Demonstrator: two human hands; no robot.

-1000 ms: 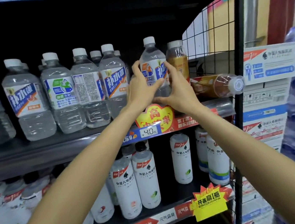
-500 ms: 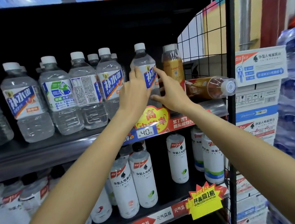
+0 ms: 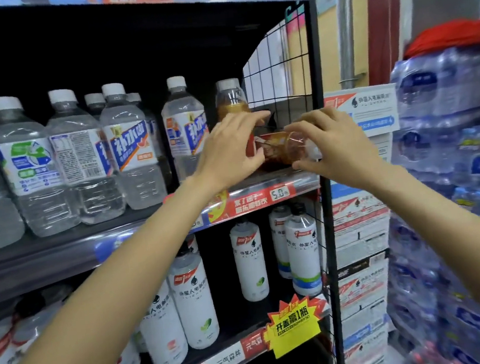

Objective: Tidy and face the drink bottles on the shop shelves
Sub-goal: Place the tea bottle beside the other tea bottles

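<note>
On the middle shelf [image 3: 263, 185], two hands, left hand [image 3: 228, 150], right hand [image 3: 336, 142], both grips closed around one toppled tea bottle [image 3: 281, 148]

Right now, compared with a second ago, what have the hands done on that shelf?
Both hands left the clear water bottle and moved right: left hand and right hand now grip the tipped-over brown bottle. The upright brown bottle stayed put.

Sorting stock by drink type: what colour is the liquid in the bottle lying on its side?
Amber-brown, seen in the head view: the tipped bottle between both hands.
</note>
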